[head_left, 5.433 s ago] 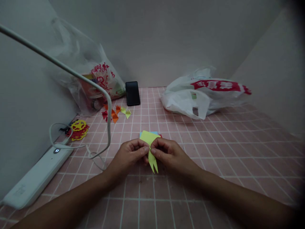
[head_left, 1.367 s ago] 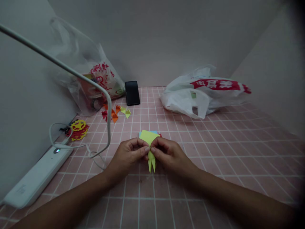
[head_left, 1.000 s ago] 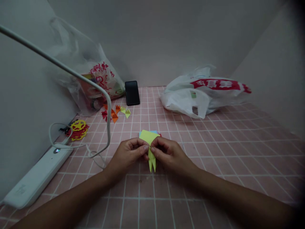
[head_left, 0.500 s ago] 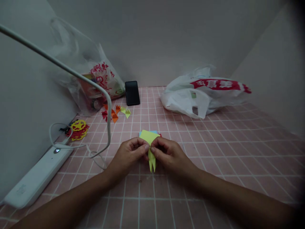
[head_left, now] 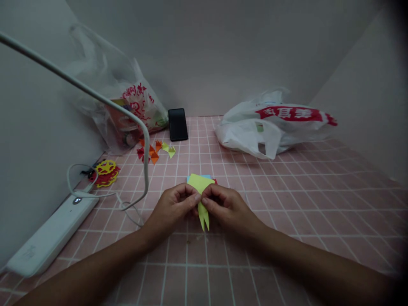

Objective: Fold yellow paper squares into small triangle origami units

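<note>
Between my two hands is a yellow-green piece of folded paper [head_left: 203, 216], its two narrow points directed toward me. My left hand [head_left: 177, 206] pinches its left edge between thumb and fingers. On the opposite edge, my right hand [head_left: 228, 207] pinches the paper in the same way, the thumbs almost touching. A flat yellow-green area [head_left: 200, 182] shows just beyond the fingertips; whether it belongs to the folded piece or is a separate sheet I cannot tell. Blue paper [head_left: 207, 176] and a bit of red peek out behind it. My fingers hide the middle of the folded paper.
Small folded paper shapes [head_left: 154, 154] in red, orange and yellow lie back left, near a black phone [head_left: 178, 124]. Plastic bags stand at left [head_left: 140, 100] and right [head_left: 248, 136]. A white power strip [head_left: 52, 236], a cable [head_left: 146, 165] and yellow-red cutouts [head_left: 106, 168] occupy the left.
Both hands keep their pinch in nearly the same place. The paper's lower points have tilted very slightly to the right.
</note>
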`<action>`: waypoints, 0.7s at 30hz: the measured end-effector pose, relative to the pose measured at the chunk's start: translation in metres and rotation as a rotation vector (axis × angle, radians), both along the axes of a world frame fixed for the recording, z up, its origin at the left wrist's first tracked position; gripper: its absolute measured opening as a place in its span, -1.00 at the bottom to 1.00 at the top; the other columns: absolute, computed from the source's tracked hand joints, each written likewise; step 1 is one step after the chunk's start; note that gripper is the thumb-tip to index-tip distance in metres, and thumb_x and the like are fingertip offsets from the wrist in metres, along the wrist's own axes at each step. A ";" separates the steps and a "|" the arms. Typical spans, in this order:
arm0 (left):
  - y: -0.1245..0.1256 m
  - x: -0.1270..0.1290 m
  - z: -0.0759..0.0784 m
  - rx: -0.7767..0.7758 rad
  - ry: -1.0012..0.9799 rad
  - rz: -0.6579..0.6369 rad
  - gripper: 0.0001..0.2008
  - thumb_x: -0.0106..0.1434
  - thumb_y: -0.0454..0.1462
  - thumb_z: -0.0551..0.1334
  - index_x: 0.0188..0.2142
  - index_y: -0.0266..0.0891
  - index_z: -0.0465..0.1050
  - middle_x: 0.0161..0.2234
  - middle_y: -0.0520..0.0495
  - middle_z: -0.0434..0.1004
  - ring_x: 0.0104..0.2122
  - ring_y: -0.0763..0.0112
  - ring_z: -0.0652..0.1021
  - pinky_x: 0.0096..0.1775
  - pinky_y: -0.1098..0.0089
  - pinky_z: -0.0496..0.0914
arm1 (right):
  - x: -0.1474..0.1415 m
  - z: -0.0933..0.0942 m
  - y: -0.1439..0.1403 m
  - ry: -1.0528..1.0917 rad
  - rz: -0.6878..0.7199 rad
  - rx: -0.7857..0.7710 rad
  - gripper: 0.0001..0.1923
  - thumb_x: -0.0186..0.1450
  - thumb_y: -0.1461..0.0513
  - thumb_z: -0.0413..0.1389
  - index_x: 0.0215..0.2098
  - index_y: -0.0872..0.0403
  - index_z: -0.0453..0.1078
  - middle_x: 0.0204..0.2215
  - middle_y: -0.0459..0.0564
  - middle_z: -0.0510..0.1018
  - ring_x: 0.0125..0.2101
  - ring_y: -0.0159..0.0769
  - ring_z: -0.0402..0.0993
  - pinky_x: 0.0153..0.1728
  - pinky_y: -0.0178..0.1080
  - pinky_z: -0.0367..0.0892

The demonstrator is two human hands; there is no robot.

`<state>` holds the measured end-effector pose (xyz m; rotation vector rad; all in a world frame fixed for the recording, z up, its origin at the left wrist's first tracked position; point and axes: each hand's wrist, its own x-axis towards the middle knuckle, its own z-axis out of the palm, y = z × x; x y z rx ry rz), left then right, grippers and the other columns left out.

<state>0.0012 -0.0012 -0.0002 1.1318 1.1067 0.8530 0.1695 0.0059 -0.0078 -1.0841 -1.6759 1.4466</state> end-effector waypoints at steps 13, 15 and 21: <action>-0.004 -0.005 -0.002 0.287 0.149 0.178 -0.85 0.24 -0.22 0.24 -0.40 -0.26 0.38 -0.56 0.09 0.40 -0.57 0.53 0.41 -0.49 0.51 0.32 | -0.001 0.000 0.000 0.153 0.016 0.012 -0.86 0.32 0.21 0.03 -0.39 0.08 0.30 -0.48 -0.13 0.33 -0.47 -0.38 0.22 -0.42 -0.29 0.16; -0.002 -0.005 -0.002 0.261 0.115 0.186 -0.84 0.22 -0.22 0.25 -0.40 -0.26 0.37 -0.57 0.10 0.40 -0.58 0.54 0.41 -0.51 0.52 0.32 | -0.001 -0.003 0.000 0.173 0.008 0.004 -0.88 0.31 0.22 0.03 -0.38 0.07 0.29 -0.48 -0.13 0.32 -0.48 -0.39 0.21 -0.44 -0.29 0.14; 0.005 -0.003 -0.002 0.127 0.009 0.210 -0.80 0.16 -0.19 0.28 -0.44 -0.28 0.36 -0.62 0.12 0.39 -0.64 0.57 0.39 -0.58 0.56 0.28 | -0.001 -0.008 0.001 0.157 0.005 0.019 -0.94 0.28 0.24 0.09 -0.28 0.05 0.31 -0.42 -0.10 0.36 -0.41 -0.35 0.27 -0.39 -0.27 0.18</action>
